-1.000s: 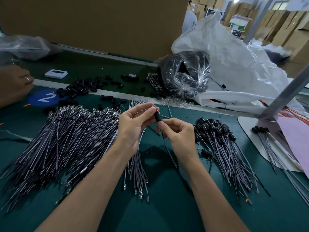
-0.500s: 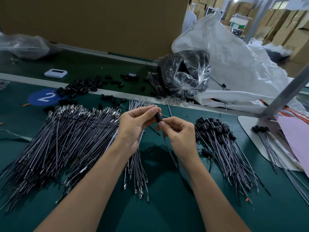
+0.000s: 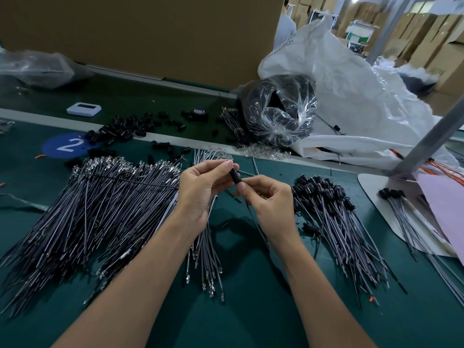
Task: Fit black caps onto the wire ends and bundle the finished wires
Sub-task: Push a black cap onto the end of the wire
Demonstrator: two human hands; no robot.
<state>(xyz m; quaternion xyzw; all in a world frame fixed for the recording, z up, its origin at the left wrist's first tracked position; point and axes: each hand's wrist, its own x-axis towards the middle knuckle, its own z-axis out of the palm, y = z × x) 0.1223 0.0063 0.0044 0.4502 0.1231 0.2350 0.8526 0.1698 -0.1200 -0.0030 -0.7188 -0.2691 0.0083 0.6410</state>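
Our left hand [image 3: 200, 189] pinched a single black cap [image 3: 234, 175] between thumb and forefinger, while our right hand [image 3: 268, 202] gripped one wire [image 3: 254, 219] just below it, its end meeting the cap's lower mouth; we judged the hands were held close together and raised off the green bench [image 3: 251, 310] so the thin strand would not buckle when pushed home. Uncapped wires lay in two lots on our left, a large fanned heap [image 3: 100, 209] and a small bunch [image 3: 208, 262] beneath the left wrist, within easy reach for the next pick. Finished wires lay in two lots on our right, a pile [image 3: 334, 222] just beside the right hand and a smaller bunch [image 3: 396, 204] further out on a white board [image 3: 371, 187]. Loose caps [image 3: 120, 129] were scattered along the bench's far edge, near a blue disc [image 3: 66, 145] marked 2. One cap and one wire were in hand; the strands in each heap were too many for us to count, and we saw no tie on the finished pile
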